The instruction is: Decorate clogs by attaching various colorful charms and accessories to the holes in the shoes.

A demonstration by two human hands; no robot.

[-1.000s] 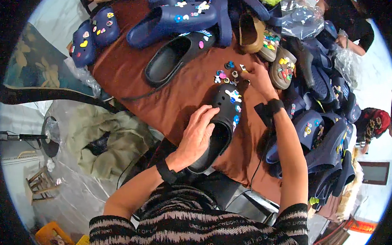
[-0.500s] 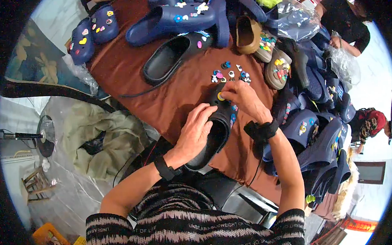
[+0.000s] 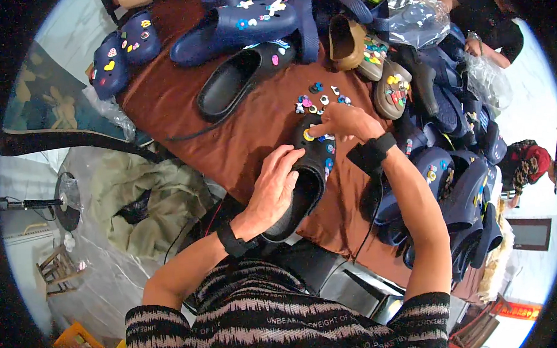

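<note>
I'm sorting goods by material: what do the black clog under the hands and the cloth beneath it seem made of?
The black clog looks like moulded foam or rubber: matte, one-piece, thick rounded walls. The brown tablecloth looks like soft woven fabric, dull, with slight folds.

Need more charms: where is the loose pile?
In the head view, the loose charms lie on the brown cloth, just beyond the right hand, centre-top.
</note>
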